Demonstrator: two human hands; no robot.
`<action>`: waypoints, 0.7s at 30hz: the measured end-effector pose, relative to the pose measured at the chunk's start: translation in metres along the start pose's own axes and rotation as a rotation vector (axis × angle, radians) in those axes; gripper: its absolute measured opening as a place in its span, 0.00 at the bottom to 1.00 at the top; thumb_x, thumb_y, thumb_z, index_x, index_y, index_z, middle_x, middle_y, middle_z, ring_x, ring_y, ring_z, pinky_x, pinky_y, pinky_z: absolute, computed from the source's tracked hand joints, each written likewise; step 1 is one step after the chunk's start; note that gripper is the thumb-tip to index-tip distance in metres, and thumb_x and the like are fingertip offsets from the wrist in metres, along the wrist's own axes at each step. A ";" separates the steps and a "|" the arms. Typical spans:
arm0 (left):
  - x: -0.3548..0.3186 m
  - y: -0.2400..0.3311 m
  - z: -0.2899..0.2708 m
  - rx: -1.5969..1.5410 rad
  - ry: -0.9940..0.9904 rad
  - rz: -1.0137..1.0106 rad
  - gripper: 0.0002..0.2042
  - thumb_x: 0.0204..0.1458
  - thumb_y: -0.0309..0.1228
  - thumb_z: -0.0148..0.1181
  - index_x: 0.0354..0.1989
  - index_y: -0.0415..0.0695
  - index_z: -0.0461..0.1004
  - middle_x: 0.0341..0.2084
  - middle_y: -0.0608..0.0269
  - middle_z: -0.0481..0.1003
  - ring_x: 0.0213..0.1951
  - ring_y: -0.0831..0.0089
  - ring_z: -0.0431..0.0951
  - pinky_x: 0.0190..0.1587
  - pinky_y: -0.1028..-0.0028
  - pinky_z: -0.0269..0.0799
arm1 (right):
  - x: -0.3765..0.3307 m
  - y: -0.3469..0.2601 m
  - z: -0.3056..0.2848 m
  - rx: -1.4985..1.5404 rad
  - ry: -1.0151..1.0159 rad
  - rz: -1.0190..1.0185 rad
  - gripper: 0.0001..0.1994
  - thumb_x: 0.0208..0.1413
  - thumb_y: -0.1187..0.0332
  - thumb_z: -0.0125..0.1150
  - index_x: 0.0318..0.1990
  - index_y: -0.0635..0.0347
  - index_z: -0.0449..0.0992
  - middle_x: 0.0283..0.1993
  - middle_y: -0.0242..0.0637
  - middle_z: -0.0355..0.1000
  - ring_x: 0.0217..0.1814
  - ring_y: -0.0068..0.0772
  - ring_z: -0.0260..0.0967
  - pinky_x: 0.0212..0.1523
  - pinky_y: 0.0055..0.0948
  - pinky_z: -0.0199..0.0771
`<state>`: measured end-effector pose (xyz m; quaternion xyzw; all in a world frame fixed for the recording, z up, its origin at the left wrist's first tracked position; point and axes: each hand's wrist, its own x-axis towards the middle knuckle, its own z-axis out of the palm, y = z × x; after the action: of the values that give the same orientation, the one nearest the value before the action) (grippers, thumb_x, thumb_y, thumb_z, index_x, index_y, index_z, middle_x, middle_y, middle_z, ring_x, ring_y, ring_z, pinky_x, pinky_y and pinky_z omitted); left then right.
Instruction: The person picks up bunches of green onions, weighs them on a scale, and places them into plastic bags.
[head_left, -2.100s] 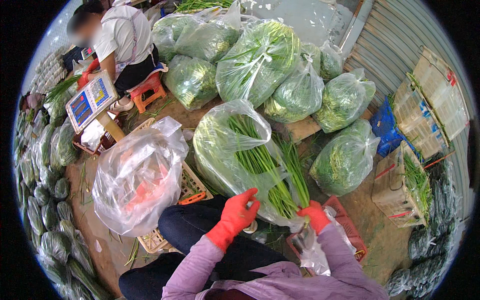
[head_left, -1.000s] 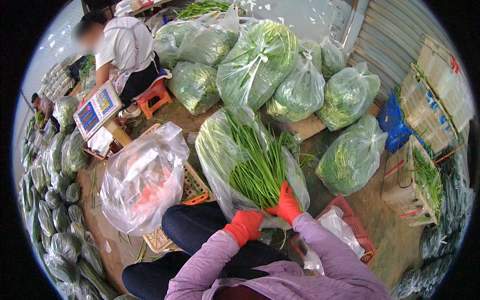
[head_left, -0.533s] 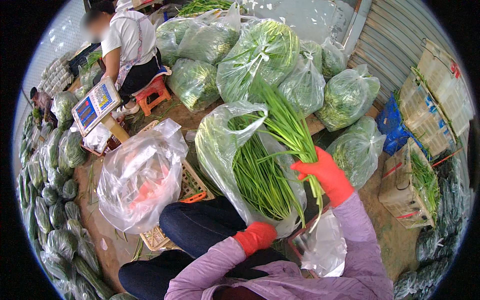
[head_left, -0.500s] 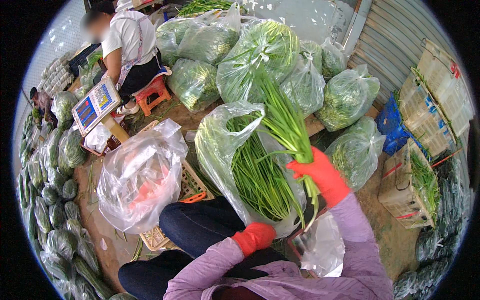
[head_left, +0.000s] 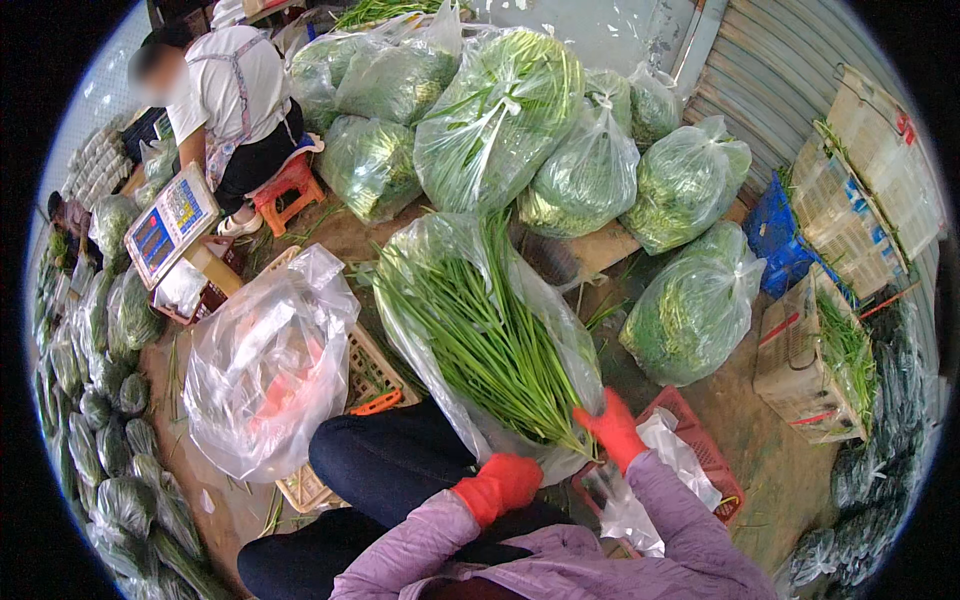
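A large clear plastic bag (head_left: 548, 300) lies tilted before my knees, its mouth toward me. Long green chives (head_left: 490, 340) fill it, leaves pointing away and stalk ends near my hands. My left hand (head_left: 503, 488), in a red-orange glove, is closed on the bag's near rim. My right hand (head_left: 612, 430), gloved the same, sits at the right side of the mouth beside the stalk ends. Its thumb and fingers appear to pinch the bag's edge; the fingertips are partly hidden among stalks and plastic.
Tied bags of greens (head_left: 500, 110) stand beyond. An open clear bag (head_left: 270, 370) rests on a beige crate (head_left: 375, 375) with an orange-handled tool (head_left: 378, 402). A red basket (head_left: 690, 430) sits at right. A co-worker (head_left: 240, 100) sits on an orange stool (head_left: 288, 190) near a scale (head_left: 172, 225).
The chive bunch my right hand held up above the bag now lies inside it. My right hand has lowered to the bag's mouth. The bag has spread open and leaned left.
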<state>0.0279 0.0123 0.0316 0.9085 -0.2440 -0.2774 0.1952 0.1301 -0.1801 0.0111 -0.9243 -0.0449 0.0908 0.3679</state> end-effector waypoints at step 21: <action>0.012 0.005 0.009 -0.064 0.151 0.251 0.34 0.43 0.28 0.49 0.63 0.69 0.55 0.47 0.59 0.73 0.38 0.57 0.77 0.38 0.63 0.74 | 0.047 -0.020 0.004 -0.225 -0.440 -0.037 0.19 0.55 0.55 0.54 0.44 0.62 0.70 0.37 0.45 0.73 0.37 0.38 0.73 0.39 0.37 0.71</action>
<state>0.0295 -0.0003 0.0223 0.8825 -0.3316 -0.1892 0.2749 0.1752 -0.1561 0.0159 -0.9165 -0.1507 0.2776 0.2455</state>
